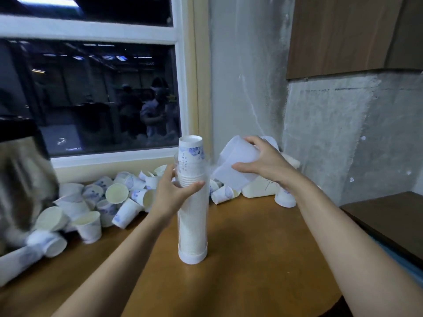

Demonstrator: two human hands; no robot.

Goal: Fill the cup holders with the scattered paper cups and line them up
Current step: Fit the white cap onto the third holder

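Here, your left hand (176, 193) wraps around the upper part of a clear cup holder (193, 225), thumb on the right side and fingers curled round the left. The holder stands upright on the brown tabletop (251, 259), its white base flat on the wood. It is packed with a stack of paper cups, and the top cup (191, 147), white with a blue print, sits bottom-up and pokes out above the rim.

Your right hand (263, 163) grips a translucent white plastic cap (235, 161), fingers curled over its top and thumb pressed against its near side. The cap is tilted, in the air, just to the right of the holder's top and not touching it.

The loose paper cups (103, 202) lie heaped on the tabletop to the left, along the foot of the window (91, 99), some on their sides and some upright. Another cup (223, 194) lies on its side just right of the holder, under the cap. An upside-down cup (285, 199) stands under your right wrist, beside a cream-coloured object (258, 189) lying near the wall; what that object is cannot be made out. A blurred white tube shape lies at the far left edge.
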